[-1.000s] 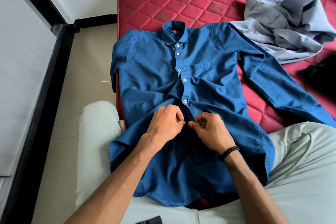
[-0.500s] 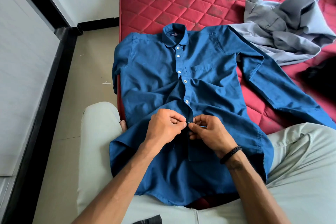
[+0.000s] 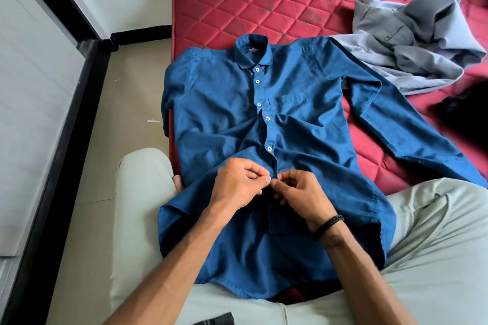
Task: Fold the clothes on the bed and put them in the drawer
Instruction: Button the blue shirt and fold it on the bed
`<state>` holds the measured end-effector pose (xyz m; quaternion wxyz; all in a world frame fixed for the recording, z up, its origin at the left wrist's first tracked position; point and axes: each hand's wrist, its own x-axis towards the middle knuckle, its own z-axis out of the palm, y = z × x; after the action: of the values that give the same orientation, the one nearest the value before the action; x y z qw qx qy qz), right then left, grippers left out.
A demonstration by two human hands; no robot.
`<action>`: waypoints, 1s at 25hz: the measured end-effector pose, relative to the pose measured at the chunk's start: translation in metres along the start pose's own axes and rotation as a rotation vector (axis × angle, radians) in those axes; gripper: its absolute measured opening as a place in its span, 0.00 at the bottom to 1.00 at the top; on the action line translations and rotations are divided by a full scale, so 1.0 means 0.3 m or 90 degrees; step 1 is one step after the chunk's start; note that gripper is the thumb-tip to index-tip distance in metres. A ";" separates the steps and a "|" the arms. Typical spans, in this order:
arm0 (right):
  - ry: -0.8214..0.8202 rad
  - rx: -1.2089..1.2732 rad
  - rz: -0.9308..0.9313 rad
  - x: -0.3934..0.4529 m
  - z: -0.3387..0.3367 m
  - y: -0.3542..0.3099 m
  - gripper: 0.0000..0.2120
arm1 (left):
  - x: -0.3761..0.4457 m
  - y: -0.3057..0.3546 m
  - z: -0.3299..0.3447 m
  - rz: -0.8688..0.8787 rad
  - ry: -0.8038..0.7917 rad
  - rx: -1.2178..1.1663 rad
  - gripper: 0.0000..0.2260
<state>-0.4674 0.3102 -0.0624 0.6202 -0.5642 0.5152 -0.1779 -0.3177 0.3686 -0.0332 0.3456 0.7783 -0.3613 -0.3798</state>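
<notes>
Since the earlier frame, little is changed: the blue shirt (image 3: pixel 224 103) placket is still pinched by left hand (image 3: pixel 239 187) and right hand (image 3: pixel 303 196), fingers curled, on the bed (image 3: pixel 250 0).

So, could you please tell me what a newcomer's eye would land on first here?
The blue shirt spread face-up across the near edge of the red quilted mattress, its hem over the person's lap. At its placket, the left hand and right hand pinch the fabric together. A crumpled grey shirt lies at the far right.

The collar label (image 3: pixel 252 49) on the blue shirt (image 3: pixel 224 103) is too small to read.
</notes>
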 end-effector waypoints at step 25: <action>0.099 0.133 -0.053 -0.006 0.038 0.022 0.06 | 0.020 -0.019 0.021 -0.067 -0.011 -0.123 0.07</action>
<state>-0.4611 0.3196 -0.0692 0.6255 -0.5020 0.5170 -0.2992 -0.3184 0.3647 -0.0428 0.3951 0.7561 -0.2846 -0.4372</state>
